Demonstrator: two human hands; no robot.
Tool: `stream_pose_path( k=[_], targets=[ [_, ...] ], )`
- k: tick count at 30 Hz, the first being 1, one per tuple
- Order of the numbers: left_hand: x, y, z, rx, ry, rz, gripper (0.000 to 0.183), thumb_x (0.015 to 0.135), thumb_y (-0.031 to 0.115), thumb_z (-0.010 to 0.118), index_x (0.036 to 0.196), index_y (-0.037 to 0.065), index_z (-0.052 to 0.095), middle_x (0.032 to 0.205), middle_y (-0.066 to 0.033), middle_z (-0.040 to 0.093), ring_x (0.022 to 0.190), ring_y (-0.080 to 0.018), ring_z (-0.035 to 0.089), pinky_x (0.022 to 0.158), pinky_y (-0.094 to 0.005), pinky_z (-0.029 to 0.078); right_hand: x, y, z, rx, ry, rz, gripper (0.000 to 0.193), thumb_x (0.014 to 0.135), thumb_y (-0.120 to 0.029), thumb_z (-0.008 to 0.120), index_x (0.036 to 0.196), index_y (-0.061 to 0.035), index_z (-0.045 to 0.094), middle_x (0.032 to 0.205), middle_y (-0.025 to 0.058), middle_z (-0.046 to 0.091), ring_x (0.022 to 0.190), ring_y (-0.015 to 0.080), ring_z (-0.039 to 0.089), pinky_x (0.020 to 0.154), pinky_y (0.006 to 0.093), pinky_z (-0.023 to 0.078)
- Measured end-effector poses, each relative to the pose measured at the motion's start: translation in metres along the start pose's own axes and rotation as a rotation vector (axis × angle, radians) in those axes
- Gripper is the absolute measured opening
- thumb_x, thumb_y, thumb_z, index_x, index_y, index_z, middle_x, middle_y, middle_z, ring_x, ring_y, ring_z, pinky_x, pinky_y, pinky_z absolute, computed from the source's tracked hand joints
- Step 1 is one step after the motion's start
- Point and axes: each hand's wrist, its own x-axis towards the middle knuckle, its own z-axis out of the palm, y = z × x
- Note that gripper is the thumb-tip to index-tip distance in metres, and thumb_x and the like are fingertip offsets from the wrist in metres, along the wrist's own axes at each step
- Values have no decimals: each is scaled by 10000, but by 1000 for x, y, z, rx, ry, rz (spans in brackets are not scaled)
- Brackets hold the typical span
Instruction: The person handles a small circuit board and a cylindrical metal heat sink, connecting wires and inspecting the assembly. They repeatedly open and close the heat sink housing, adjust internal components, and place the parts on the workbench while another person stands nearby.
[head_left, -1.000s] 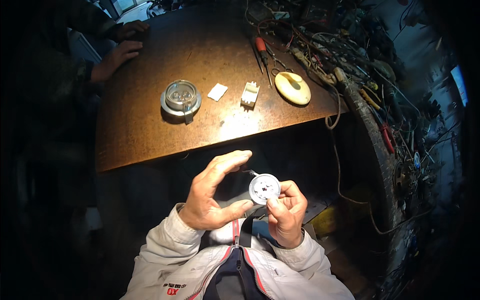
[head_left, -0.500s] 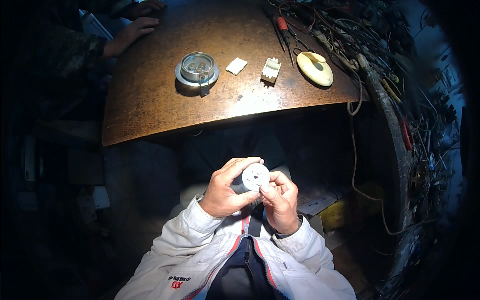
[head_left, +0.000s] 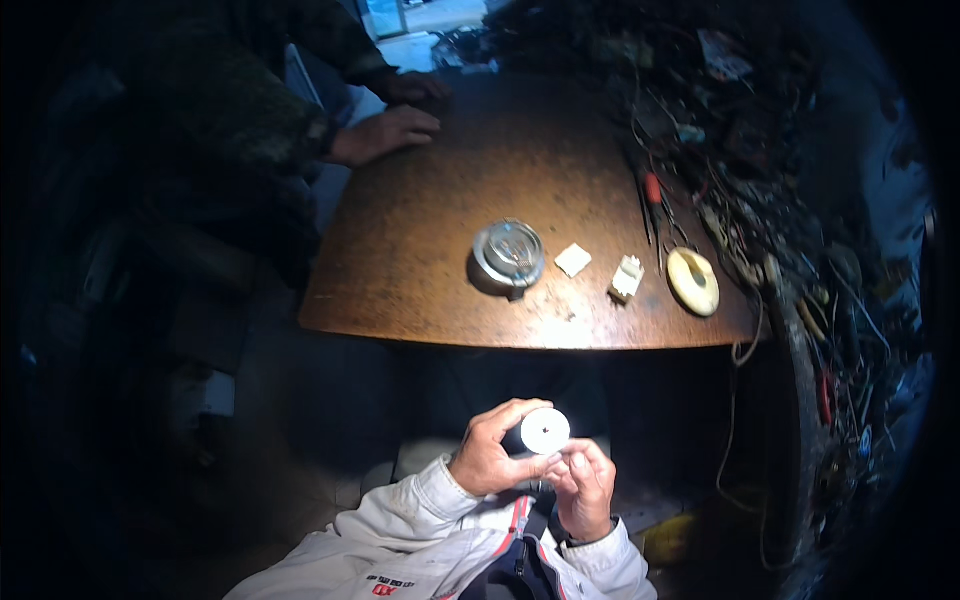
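A white round piece (head_left: 546,431) with a small dark hole in the middle of its face is held in front of my chest. My left hand (head_left: 490,450) grips it from the left, fingers over the top and thumb underneath; a dark side shows behind the white face. My right hand (head_left: 586,484) is closed, its bent fingertips together at the lower right rim. What they pinch, if anything, is too small to make out. On the table beyond lie a round metal lamp fitting (head_left: 509,254), a small off-white square piece (head_left: 573,261) and a small cream plastic box (head_left: 627,279).
The brown wooden table (head_left: 400,290) has its curved front edge beyond my hands. A cream oval disc (head_left: 693,281) and a red-handled screwdriver (head_left: 653,190) lie at its right. Tangled wires (head_left: 740,215) pile up there. Another person's hand (head_left: 385,136) rests at the far left.
The view has shifted, so table and hands sit lower and further right. The white piece has turned: its slotted face has given way to a plainer one. My right thumb has left the face.
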Motion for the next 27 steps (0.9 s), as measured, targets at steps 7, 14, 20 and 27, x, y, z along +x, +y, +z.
stream_pose_path(
  k=[7, 14, 20, 27],
  targets=[
    [23, 51, -80, -53, 282, 186, 581, 843, 164, 891, 1323, -45, 639, 1111, -127, 746, 1010, -172, 729, 898, -318, 583, 21, 29, -36, -166, -65, 122, 291, 1063, -194, 689, 1150, 80, 647, 994, 230, 753, 768, 288, 759, 695, 372, 630],
    [95, 74, -153, 159, 569, 328, 478, 884, 226, 843, 1240, -22, 641, 1028, -79, 718, 891, -131, 693, 800, -301, 588, 42, 54, -41, -637, 74, 263, 208, 1017, -202, 725, 957, -9, 678, 830, 93, 696, 748, 220, 653, 676, 407, 551],
    [118, 44, -167, 160, 463, 141, 415, 895, 224, 875, 1193, -1, 695, 1019, -47, 729, 893, -98, 656, 793, -291, 552, 68, 48, -64, -848, 30, 615, 300, 1023, -312, 723, 1032, -12, 731, 940, 152, 746, 787, 276, 710, 705, 414, 593],
    [113, 38, -166, 252, 440, -52, 482, 880, 272, 910, 1186, -35, 700, 1002, -131, 772, 887, -159, 731, 820, -315, 587, 100, 108, -94, -1017, -211, 431, 278, 1011, -321, 732, 1075, -50, 733, 1034, 189, 771, 822, 328, 745, 687, 456, 606]
  ],
)
